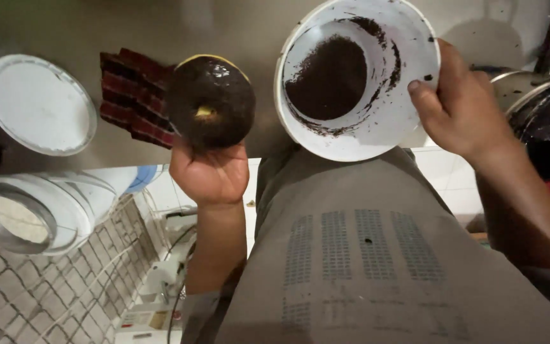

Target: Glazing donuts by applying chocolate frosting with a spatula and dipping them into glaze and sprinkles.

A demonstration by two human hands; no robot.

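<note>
Item one: my left hand (pixel 210 175), at the near edge of the steel table (pixel 160 25). My fingers are curled from below around a round dark object (pixel 211 100), coated in something dark brown and glossy, with a pale yellow rim along its top and a small yellow spot at its middle. It is held just above the table's near edge, left of centre.

Item two: my right hand (pixel 463 108), right of centre at the same edge. Thumb (pixel 423 95) lies on the inner rim and the remaining fingers are behind the wall, so the hand is pinching a white plastic tub (pixel 408 38). The tub is tilted with its mouth towards me; a patch of dark brown granules sits on its bottom, with smears up the inner wall.

Item three: a round white lid (pixel 39 105), flat on the table towards the left edge, well apart from both hands.

Item four: a dark red ridged cloth (pixel 132 95), lying on the table just behind and left of the round dark object.

Item five: a white jar with a clear lid (pixel 33 216), at the left near corner, lying below the table's edge line; contents pale, unclear.

Item six: a steel bowl (pixel 545 121) at the right edge, just beside my right wrist.
</note>
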